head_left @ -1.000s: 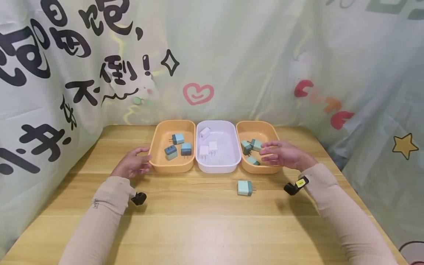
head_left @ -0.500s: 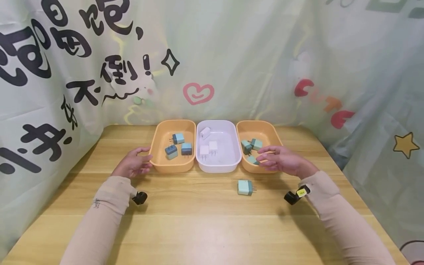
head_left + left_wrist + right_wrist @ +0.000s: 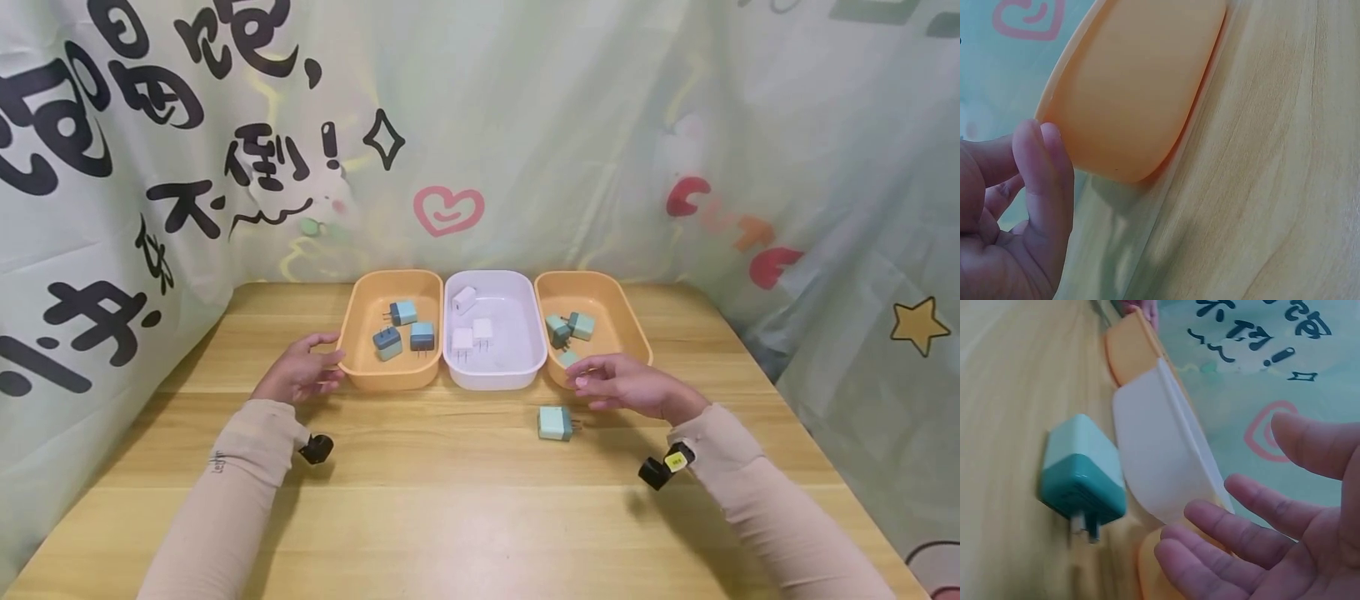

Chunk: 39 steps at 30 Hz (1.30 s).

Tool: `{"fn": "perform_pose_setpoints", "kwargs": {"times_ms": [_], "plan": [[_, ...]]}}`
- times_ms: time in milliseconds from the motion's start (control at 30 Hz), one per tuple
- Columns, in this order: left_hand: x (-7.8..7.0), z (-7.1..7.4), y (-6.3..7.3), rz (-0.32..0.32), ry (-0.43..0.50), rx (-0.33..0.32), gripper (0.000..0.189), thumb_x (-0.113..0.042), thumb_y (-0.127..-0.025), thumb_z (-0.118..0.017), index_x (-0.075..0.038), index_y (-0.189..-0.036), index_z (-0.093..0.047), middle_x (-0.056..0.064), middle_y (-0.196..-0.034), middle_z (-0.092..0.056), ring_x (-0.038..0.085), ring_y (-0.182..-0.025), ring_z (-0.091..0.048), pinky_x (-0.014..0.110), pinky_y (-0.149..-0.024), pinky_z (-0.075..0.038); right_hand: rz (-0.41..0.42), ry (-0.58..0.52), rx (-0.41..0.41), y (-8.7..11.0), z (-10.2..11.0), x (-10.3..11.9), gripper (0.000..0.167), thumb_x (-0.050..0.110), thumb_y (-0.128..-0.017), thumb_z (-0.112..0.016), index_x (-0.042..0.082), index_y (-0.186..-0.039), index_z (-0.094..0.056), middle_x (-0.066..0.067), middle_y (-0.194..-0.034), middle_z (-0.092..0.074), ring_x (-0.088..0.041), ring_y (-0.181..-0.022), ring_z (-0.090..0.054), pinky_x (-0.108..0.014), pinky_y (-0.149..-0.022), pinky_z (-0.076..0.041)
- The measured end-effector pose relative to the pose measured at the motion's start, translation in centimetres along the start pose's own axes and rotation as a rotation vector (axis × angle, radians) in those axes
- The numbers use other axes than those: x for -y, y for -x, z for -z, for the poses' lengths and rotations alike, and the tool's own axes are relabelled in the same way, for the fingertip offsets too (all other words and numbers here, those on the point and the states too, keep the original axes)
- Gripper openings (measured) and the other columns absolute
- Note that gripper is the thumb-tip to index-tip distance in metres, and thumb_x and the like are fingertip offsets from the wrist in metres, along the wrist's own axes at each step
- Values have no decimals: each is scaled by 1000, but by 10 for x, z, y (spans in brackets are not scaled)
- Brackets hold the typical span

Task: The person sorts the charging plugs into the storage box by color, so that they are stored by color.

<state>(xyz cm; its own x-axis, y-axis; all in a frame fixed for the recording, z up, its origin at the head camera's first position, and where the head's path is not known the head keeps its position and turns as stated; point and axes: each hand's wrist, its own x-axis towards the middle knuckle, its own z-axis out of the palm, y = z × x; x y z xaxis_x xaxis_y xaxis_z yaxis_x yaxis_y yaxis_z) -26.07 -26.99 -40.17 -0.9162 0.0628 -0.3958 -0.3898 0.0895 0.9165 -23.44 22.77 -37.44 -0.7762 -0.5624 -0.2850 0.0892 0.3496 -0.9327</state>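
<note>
My left hand [image 3: 303, 367] rests beside the left orange tray [image 3: 356, 367], its loosely bent fingertips at the tray's outer rim. In the left wrist view, the fingers [image 3: 1044, 181] overlap the tray's corner. My right hand [image 3: 626, 385] hovers empty over the front of the right orange tray [image 3: 637, 333], fingers spread and thumb apart in the right wrist view. Close to it on the table lies a pale green plug charger [image 3: 553, 423] with a darker teal end, prongs pointing right. Green chargers [image 3: 581, 325] lie in the right tray, one partly covered by the right hand.
A white tray [image 3: 521, 367] holding 3 white chargers [image 3: 482, 332] stands between the orange trays. In the left tray are 3 blue chargers [image 3: 422, 337]. The wooden table [image 3: 420, 500] extends toward me; a printed curtain [image 3: 570, 150] hangs behind the trays.
My right hand has moved down and toward me, from over the right tray's chargers to its front edge, nearer the loose charger. The left hand has stayed at the left tray.
</note>
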Motion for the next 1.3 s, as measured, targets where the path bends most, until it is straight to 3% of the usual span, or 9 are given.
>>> {"fn": "perform_pose_setpoints", "kwargs": {"times_ms": [200, 367, 500, 767, 900, 1033, 1300], "plan": [[1, 0, -1, -9, -9, -1, 61, -8, -100, -52, -10, -154, -23, 10, -99, -47, 11, -69, -60, 22, -59, -56, -25, 34, 26, -3, -9, -12, 55, 22, -98, -58, -14, -136, -39, -29, -135, -45, -40, -124, -47, -50, -100, -46], [3, 0, -3, -10, -22, -14, 60, -8, -100, -53, -11, -153, -25, 9, -99, -47, 10, -67, -60, 21, -58, -56, -70, 18, 35, -8, -18, -23, 53, 23, -98, -60, -10, -135, -42, -21, -127, -52, -28, -111, -54, -48, -92, -52], [4, 1, -3, -5, -21, -20, 60, -8, -100, -53, -11, -153, -26, 9, -97, -49, 10, -66, -60, 21, -57, -56, -93, 31, 9, -13, -24, -28, 49, 19, -95, -64, -8, -132, -46, -14, -118, -56, -22, -100, -55, -44, -84, -56], [9, 3, 2, -2, -16, -6, 61, -9, -100, -53, -11, -154, -24, 9, -96, -51, 11, -66, -60, 21, -57, -55, -105, 85, -18, -20, -36, -33, 47, 10, -86, -74, -6, -125, -53, -14, -112, -57, -22, -90, -57, -39, -72, -58], [12, 3, 3, 16, -21, -1, 61, -9, -101, -52, -11, -154, -23, 9, -93, -52, 11, -67, -59, 22, -57, -55, -107, 90, -6, -21, -38, -33, 47, 9, -85, -75, -6, -124, -54, -14, -110, -57, -22, -86, -57, -37, -69, -58], [10, 2, -2, -11, -18, -11, 59, -9, -100, -53, -11, -153, -25, 8, -90, -53, 11, -66, -59, 21, -55, -55, -103, 83, -25, -21, -35, -30, 45, 7, -85, -74, -7, -123, -54, -15, -106, -57, -21, -80, -58, -34, -64, -57], [6, 2, -6, -38, -18, -4, 60, -9, -100, -52, -11, -153, -24, 6, -83, -55, 9, -62, -59, 20, -53, -54, -125, 106, 6, -21, -29, -27, 44, 5, -85, -73, -9, -123, -54, -9, -83, -59, -16, -61, -53, -23, -54, -47]]}}
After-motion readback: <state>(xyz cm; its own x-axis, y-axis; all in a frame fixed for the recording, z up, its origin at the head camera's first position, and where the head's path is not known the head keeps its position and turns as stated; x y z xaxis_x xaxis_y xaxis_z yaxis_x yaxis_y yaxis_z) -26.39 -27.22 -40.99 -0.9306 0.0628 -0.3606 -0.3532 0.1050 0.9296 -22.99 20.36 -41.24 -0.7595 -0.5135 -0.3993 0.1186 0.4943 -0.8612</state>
